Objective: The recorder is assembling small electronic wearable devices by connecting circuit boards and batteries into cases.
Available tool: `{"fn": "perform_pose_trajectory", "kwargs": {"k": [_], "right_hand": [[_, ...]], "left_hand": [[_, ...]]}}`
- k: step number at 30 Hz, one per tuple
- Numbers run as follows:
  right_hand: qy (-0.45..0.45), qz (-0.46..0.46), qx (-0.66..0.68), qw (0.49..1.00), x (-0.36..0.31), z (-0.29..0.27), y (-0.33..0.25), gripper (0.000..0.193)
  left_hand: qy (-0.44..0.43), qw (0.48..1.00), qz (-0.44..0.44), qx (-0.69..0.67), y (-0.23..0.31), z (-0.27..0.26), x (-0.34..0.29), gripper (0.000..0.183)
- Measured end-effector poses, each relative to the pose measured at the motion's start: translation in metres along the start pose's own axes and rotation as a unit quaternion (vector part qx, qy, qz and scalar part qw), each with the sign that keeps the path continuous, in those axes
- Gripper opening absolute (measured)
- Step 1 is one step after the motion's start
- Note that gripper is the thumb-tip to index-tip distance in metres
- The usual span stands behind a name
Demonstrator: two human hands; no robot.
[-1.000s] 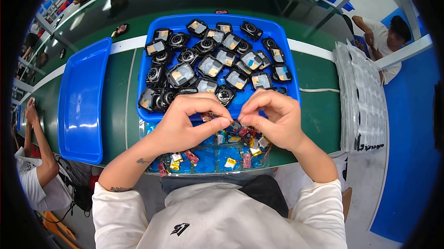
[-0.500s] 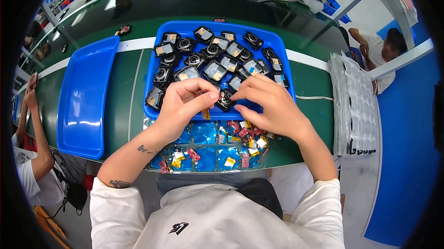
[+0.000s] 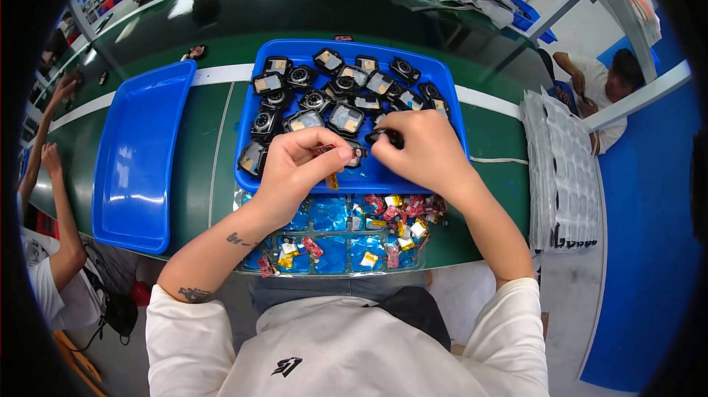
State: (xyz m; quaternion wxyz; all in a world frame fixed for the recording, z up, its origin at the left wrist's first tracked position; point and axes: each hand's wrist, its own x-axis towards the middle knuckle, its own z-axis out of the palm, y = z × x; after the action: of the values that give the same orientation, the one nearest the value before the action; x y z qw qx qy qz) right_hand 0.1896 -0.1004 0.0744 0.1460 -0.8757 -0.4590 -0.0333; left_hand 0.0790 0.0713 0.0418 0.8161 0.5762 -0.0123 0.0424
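Observation:
My left hand (image 3: pixel 304 168) pinches a small red circuit board (image 3: pixel 324 150) above the near part of a blue tray (image 3: pixel 258 174). A gold-yellow strip (image 3: pixel 332 181) hangs below the fingers, and a small round part shows by the fingertips. My right hand (image 3: pixel 424 147) is closed on a black watch case (image 3: pixel 388 136), mostly covered by its fingers, just right of the left hand. Several black square watch cases (image 3: pixel 345 118) lie in the tray, some with round backs up, others with pale inner faces showing.
In front of me a clear compartment tray with blue film (image 3: pixel 328 243) bears several red boards and yellow-white pieces (image 3: pixel 419 229). An empty-looking blue tray (image 3: pixel 136 168) stands left. Stacked clear plastic trays (image 3: pixel 564 168) rise at the right. Other people work at left, right and across.
My right hand's fingers, spread beside a watch case before, have closed on a black watch case and moved slightly up. My left hand keeps its pinch on the circuit board.

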Motion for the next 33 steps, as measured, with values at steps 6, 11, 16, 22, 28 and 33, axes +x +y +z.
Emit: {"fn": "perform_pose_trajectory", "kwargs": {"k": [6,11,16,22,28,33], "right_hand": [[0.042,0.175,0.582,0.793,-0.018,0.007,0.003,0.02],[0.016,0.109,0.643,0.758,-0.03,0.014,-0.017,0.032],[0.039,0.072,0.646,0.759,-0.038,0.024,-0.02,0.035],[0.128,0.078,0.659,0.737,-0.037,0.028,-0.014,0.035],[0.15,0.027,0.441,0.884,-0.035,0.026,-0.005,0.033],[0.135,0.138,0.621,0.76,-0.039,0.027,-0.013,0.034]], "left_hand": [[0.028,0.988,0.119,0.09,-0.01,0.006,0.001,0.006],[0.069,0.957,0.185,0.214,-0.019,0.008,0.0,0.004],[0.062,0.916,0.21,0.336,-0.015,0.007,0.0,0.003],[0.063,0.939,0.207,0.267,-0.014,0.01,-0.002,0.001],[0.058,0.947,0.2,0.245,-0.013,0.01,-0.005,0.002],[0.069,0.947,0.207,0.236,-0.015,0.01,-0.005,0.003]]}}
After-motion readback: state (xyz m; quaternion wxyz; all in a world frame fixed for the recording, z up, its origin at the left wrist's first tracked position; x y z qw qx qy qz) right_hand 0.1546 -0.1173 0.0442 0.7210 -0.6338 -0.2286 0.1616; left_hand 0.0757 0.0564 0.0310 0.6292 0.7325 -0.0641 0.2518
